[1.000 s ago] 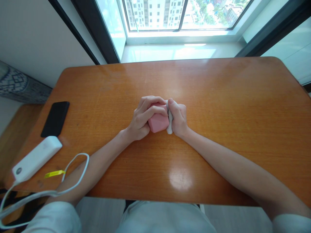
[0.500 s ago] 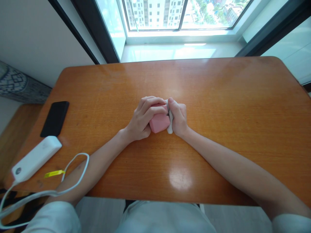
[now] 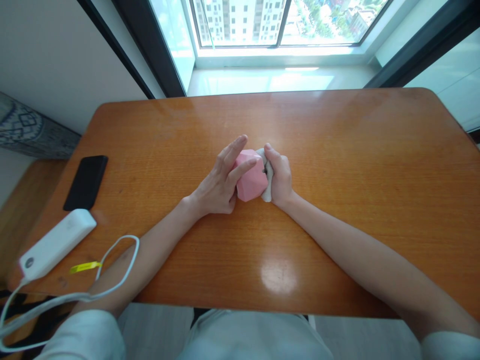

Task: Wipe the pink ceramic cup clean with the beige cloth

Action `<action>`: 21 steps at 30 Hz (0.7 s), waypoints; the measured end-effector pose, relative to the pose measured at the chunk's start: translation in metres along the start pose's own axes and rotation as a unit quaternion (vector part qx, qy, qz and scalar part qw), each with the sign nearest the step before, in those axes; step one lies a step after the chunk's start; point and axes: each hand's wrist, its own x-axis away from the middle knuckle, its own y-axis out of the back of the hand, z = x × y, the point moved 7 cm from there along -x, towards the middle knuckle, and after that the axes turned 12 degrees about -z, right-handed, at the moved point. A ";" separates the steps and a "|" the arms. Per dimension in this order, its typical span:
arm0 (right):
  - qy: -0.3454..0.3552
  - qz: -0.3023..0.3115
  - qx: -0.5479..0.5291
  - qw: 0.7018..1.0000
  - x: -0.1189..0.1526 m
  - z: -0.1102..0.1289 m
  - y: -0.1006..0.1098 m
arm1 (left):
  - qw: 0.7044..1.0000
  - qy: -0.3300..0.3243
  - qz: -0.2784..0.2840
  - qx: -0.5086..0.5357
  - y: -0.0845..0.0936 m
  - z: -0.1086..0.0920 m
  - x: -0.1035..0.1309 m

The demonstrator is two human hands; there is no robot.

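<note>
A pink block with faceted sides [image 3: 252,184] is between my two hands above the middle of the table. My left hand [image 3: 221,182] is at its left side, one finger laid across its face and the other fingers stretched upward. The thumb is partly hidden, but the hand still holds the block. My right hand [image 3: 281,175] is closed around a crumpled whitish cloth [image 3: 267,192], thumb pointing up. The cloth presses against the block's right side. What lies behind the block is hidden.
The brown wooden table [image 3: 337,240] spreads under both arms. At the left lie a black phone [image 3: 85,182] and a white power strip [image 3: 56,245]. Its white cable [image 3: 123,280], with a yellow tag [image 3: 85,267], loops over my left forearm. A window [image 3: 279,22] is beyond the table.
My left fingers have lifted and straightened from their wrap over the block, showing more of its face. Block, cloth and right hand have shifted slightly right and away from me.
</note>
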 end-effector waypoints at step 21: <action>-0.075 0.007 -0.027 0.997 -0.016 -0.014 0.003 | 0.999 0.006 0.046 0.015 -0.007 0.002 0.004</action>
